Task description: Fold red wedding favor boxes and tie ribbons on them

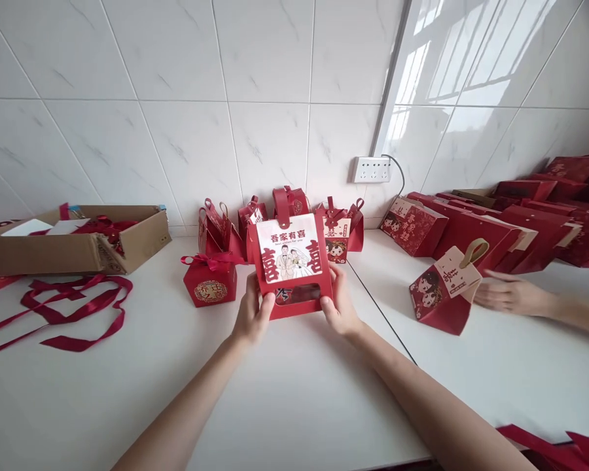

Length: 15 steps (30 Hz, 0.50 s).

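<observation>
Between my two hands is a red gift box (pixel 290 255) with a white printed front showing a couple, a dark window below and a red strap handle on top. My left hand (pixel 253 307) grips its lower left side, thumb on the front. At the lower right, my right hand (pixel 341 304) holds it the same way. The fingers behind the box are hidden. Just left of it stands a small red box (pixel 209 281) tied with a ribbon bow. Several red handled boxes (pixel 219 229) stand behind it by the wall.
Another person's hand (pixel 510 293) is beside a tilted red box (pixel 444 291) at right. Rows of red boxes (pixel 471 229) line the wall there. At left lie a cardboard box (pixel 73 252) and loose red ribbon (pixel 86 311). A power strip (pixel 372 170) is on the wall.
</observation>
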Motion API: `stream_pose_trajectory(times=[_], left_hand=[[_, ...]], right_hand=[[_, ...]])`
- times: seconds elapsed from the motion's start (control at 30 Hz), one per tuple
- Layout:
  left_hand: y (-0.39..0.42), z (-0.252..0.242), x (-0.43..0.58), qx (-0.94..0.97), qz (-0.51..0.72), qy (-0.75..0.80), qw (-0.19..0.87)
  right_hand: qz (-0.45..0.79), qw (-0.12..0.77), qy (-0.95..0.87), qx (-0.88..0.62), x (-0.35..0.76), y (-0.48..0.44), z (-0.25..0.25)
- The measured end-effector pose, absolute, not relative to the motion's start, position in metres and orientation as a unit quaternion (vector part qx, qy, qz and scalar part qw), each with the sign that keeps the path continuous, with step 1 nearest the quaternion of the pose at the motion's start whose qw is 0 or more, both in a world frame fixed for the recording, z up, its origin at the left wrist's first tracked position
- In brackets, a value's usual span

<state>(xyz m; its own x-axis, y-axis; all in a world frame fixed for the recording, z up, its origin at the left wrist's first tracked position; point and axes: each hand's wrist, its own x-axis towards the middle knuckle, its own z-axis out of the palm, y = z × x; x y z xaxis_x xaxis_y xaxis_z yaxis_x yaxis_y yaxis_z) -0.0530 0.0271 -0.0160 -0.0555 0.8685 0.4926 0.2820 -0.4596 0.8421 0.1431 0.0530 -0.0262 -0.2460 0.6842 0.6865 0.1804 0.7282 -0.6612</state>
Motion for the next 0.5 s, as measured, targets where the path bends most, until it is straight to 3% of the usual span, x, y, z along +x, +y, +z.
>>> stream_pose_trajectory(times=[0.2, 0.37, 0.5], left_hand=[[0.028, -0.013, -0.054, 0.607, 0.527, 0.508, 0.309], [0.024, -0.015, -0.058, 0.71, 0.437, 0.448, 0.322], [0.022, -0.018, -0.059, 0.756, 0.418, 0.379, 0.331]], right_hand=[[0.345, 0.472, -0.732, -0.349, 0.146, 0.054, -0.023], [0.337, 0.599, -0.641, -0.343, 0.144, 0.054, -0.016], [0.28, 0.588, -0.655, -0.382, 0.138, 0.048, -0.016]])
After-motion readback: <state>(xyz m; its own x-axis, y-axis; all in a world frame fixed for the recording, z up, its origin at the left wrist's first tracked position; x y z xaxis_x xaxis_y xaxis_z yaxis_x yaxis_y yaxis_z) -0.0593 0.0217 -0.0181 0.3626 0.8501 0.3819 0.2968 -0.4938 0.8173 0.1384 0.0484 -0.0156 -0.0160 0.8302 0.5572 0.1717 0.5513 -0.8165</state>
